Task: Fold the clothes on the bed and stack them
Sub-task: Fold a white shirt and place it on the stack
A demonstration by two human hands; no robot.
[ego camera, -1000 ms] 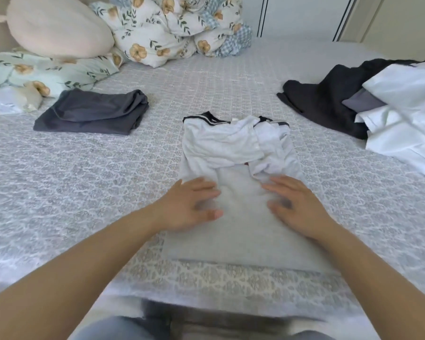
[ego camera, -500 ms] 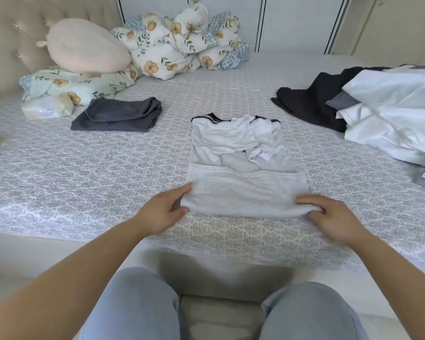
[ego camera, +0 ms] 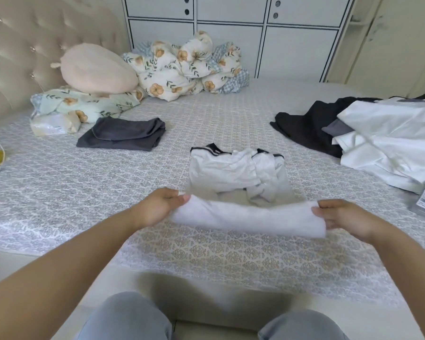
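The person stood at the near edge of the bed [ego camera: 59, 192], and both hands were closed on the light grey shirt [ego camera: 238, 190] at the centre of the frame. The left hand [ego camera: 157, 207] pinched the left corner of its near hem, the right hand [ego camera: 341, 217] gripped the right corner — the hem hung lifted between them, blurred, above the patterned cover. The rest of the shirt lay flat beyond, dark-trimmed collar farthest away. A folded dark grey garment [ego camera: 123, 133] sat left of centre, well apart. At the right edge lay a loose pile of black and white clothes [ego camera: 368, 133] — unfolded. Floral bedding [ego camera: 182, 67] and a pink cushion [ego camera: 96, 69] were heaped at the upper left.
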